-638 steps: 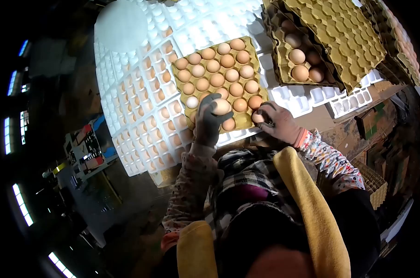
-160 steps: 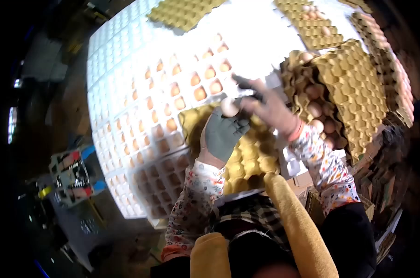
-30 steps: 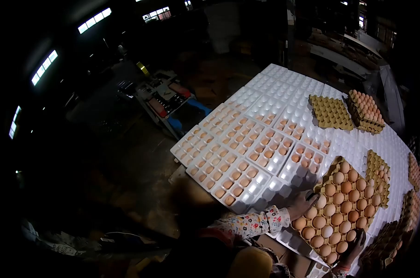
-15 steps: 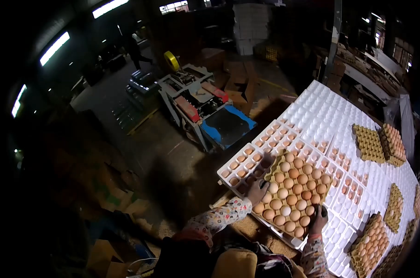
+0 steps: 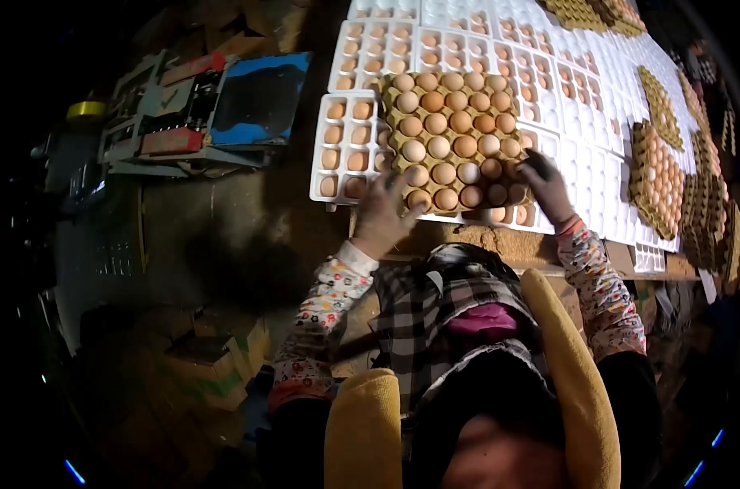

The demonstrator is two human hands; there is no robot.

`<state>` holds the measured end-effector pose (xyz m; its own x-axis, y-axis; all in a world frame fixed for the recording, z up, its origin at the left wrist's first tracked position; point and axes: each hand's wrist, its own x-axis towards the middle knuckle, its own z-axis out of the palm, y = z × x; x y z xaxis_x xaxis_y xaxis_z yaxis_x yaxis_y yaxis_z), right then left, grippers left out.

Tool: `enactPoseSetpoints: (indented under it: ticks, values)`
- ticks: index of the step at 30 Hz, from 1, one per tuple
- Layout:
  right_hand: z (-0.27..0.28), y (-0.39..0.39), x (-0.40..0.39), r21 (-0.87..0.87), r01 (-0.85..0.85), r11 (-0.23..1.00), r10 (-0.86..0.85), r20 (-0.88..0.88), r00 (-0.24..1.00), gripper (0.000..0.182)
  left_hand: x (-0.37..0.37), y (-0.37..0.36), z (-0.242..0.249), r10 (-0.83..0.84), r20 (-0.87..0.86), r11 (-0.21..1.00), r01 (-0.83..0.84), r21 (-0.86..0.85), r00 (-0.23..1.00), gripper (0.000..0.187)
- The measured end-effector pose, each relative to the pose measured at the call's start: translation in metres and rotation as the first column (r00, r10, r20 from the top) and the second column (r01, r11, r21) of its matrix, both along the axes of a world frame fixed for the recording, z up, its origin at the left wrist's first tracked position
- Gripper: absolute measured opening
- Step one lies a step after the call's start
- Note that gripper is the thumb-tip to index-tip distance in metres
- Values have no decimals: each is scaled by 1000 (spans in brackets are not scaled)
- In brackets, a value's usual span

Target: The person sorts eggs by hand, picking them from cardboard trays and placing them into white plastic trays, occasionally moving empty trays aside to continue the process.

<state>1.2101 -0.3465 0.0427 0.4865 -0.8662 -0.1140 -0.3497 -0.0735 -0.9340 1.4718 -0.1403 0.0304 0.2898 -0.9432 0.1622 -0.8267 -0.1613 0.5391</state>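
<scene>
A cardboard egg tray [image 5: 388,114] filled with brown and pale eggs [image 5: 451,148] rests on top of white plastic trays [image 5: 344,138] at the table's near edge. My left hand [image 5: 382,218], fingers spread and blurred, grips the tray's near left corner. Gloved in dark fabric, my right hand [image 5: 547,187] grips the near right corner. Both of my sleeves are flower-patterned.
White plastic trays with eggs in their cups cover the table top [image 5: 582,98]. Another full cardboard tray [image 5: 659,175] and stacks of cardboard trays [image 5: 712,220] lie at the right. A machine with a blue surface [image 5: 260,96] stands on the floor at left.
My view has tipped down toward my body. The full cardboard tray has come nearer to me over the white trays, with both hands still at its near corners.
</scene>
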Motion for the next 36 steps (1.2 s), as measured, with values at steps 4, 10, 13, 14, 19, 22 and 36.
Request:
enactPoseSetpoints:
  ticks: [4, 10, 13, 14, 19, 22, 36]
  values:
    - [20, 73, 66, -346, -475, 809, 327, -407, 853, 52, -16, -1, -30, -197, 67, 967, 183, 178, 978, 61]
    - [-11, 58, 79, -311, -639, 703, 440, -516, 735, 46, 19, -9, -17, 10, -999, 937, -348, -2, 33, 41]
    - [10, 35, 66, 651, -124, 749, -53, 245, 968, 33, 41, -30, -45, 189, -926, 979, -134, 153, 327, 41]
    - [-13, 23, 57, -214, -319, 923, 342, 78, 936, 32, 30, -37, -32, 82, -577, 980, 40, 196, 812, 44]
    - [5, 52, 120, -272, -639, 720, 233, -772, 591, 32, 22, -46, -8, 2, -222, 983, 39, 180, 975, 53]
    - [5, 28, 119, -151, -594, 791, 372, -652, 661, 39, 39, -39, -23, 94, -969, 972, -233, 40, 227, 46]
    - [-4, 9, 157, -350, -513, 784, 144, -701, 698, 28, 73, -112, 40, 146, -975, 989, -2, 148, 165, 50]
